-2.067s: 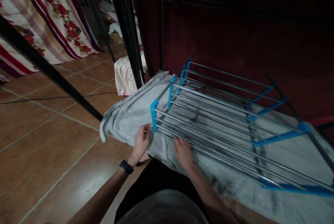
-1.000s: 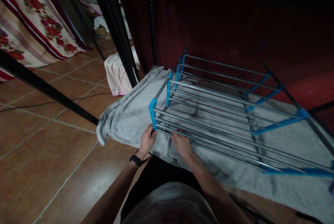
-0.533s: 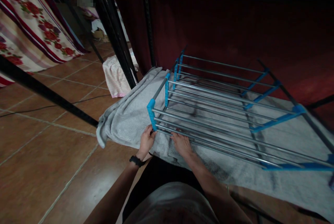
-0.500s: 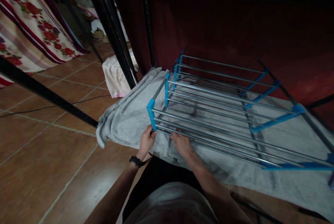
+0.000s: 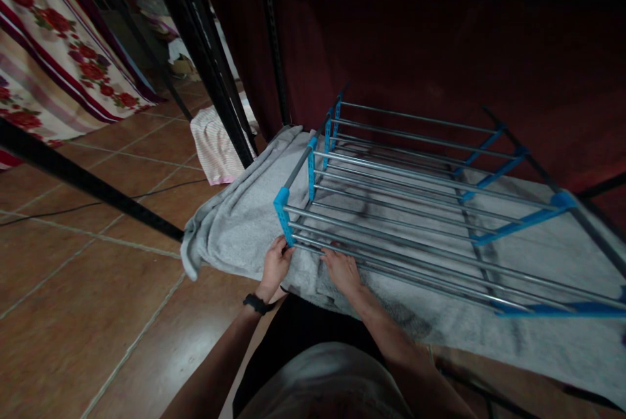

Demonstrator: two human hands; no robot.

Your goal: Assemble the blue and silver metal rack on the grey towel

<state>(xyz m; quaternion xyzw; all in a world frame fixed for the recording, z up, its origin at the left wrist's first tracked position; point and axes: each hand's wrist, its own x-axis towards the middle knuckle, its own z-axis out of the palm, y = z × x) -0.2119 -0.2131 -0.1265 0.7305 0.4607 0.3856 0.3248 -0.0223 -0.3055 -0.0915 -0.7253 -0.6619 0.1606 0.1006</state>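
Note:
A metal rack [image 5: 391, 217] with grey tubes and blue plastic end pieces lies on a grey blanket [image 5: 239, 223]. My left hand [image 5: 276, 265], a black band on its wrist, is closed at the foot of the near left blue end piece [image 5: 283, 217]. Just to its right, my right hand [image 5: 342, 269] has its fingers on the lowest near tube, curled around it. The fingertips of both hands are partly hidden behind the rack's parts.
Black metal posts [image 5: 205, 54] rise at the left, and a slanting black bar [image 5: 92, 178] crosses above the tiled floor [image 5: 59, 288]. A striped cloth [image 5: 215, 142] lies past the blanket. A floral curtain [image 5: 73, 47] hangs upper left, a dark red cloth [image 5: 415, 47] behind.
The view has shifted very slightly. Both hands stay at the same places on the rack, and the rack's right end appears a little farther right.

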